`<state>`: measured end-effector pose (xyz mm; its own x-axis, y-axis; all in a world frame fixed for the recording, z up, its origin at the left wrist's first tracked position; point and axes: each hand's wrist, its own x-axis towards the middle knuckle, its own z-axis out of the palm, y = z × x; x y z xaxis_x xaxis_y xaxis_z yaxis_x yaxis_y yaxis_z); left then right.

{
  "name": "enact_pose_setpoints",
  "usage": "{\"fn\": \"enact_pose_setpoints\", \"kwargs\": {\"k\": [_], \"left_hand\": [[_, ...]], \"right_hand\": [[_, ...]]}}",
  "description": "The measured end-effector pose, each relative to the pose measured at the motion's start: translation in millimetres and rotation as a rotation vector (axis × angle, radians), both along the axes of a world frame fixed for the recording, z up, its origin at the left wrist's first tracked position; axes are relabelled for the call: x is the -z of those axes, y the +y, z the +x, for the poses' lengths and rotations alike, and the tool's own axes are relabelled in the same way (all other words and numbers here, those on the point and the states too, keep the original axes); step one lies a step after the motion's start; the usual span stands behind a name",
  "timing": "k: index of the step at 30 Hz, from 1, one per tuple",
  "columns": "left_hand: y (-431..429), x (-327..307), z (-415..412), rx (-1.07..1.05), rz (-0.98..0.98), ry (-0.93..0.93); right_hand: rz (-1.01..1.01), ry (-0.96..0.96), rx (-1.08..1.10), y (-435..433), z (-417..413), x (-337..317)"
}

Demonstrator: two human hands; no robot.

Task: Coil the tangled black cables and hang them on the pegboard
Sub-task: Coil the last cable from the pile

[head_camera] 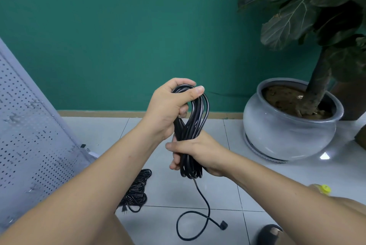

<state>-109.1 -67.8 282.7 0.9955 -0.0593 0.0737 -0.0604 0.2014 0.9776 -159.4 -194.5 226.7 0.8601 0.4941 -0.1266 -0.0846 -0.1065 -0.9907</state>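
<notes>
Left hand [168, 106] grips cable coil [204, 114] top; right hand [198, 153] wraps middle, fingers hiding strands.

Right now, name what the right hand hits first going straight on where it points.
Most likely the left hand at its wrist, just up-left of the right hand; the grey perforated pegboard lies farther on. Depth unclear.
</notes>
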Motion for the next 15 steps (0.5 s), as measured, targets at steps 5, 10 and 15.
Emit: {"fn": "enact_pose_setpoints", "kwargs": {"k": [5, 10, 15], "left_hand": [[-0.9, -2.9, 1.3, -0.010, -0.006, 0.009], [-0.9, 4.7, 1.0, 0.155, 0.006, 0.113], [-13.2, 44.6, -14.1, 0.229, 0.209, 0.121]], "right_hand": [[-0.038, -0.032, 0.102, -0.8, 1.2, -1.8], [-0.118, -0.106, 0.183, -14.4, 8.3, -12.5], [-0.034, -0.212, 0.338, -28.2, 16.5, -28.1]]}}
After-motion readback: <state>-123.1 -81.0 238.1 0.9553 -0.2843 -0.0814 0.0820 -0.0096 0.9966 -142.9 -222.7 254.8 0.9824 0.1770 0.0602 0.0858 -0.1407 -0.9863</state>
